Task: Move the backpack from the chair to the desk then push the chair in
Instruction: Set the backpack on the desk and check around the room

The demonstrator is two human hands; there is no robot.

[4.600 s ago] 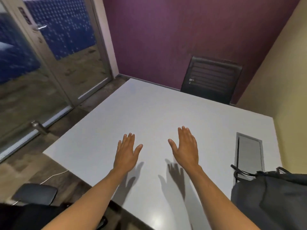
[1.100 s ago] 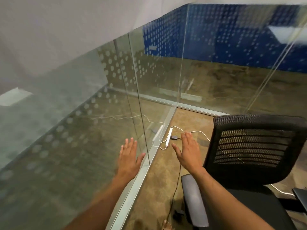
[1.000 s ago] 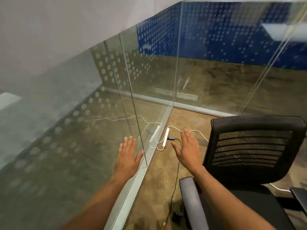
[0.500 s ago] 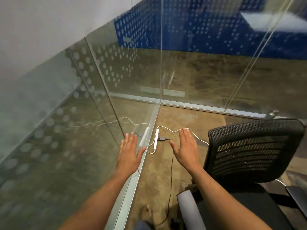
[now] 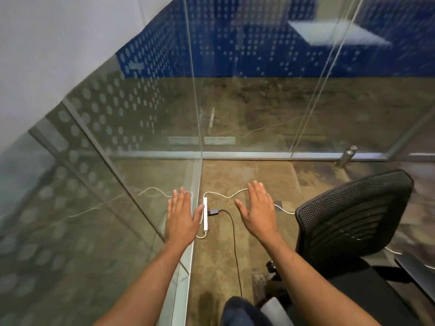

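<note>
A black office chair (image 5: 348, 220) with a mesh back stands at the right, its seat empty and its back tilted. My right hand (image 5: 259, 211) hovers flat, palm down, fingers apart, just left of the chair back without touching it. My left hand (image 5: 181, 215) is held out the same way, over the base of a glass wall. Both hands hold nothing. The backpack and the desk are out of view.
Glass partition walls (image 5: 141, 137) meet in a corner ahead and run along my left. A white power strip (image 5: 205, 214) with white and black cables lies on the brown floor between my hands. A metal door stop (image 5: 347, 155) stands at the far right. My knee (image 5: 240, 311) shows at the bottom.
The view has turned from the desk with the backpack to the glass corner and chair. Over the last second the chair has shifted right and tilted in view; my hands stay outstretched and empty.
</note>
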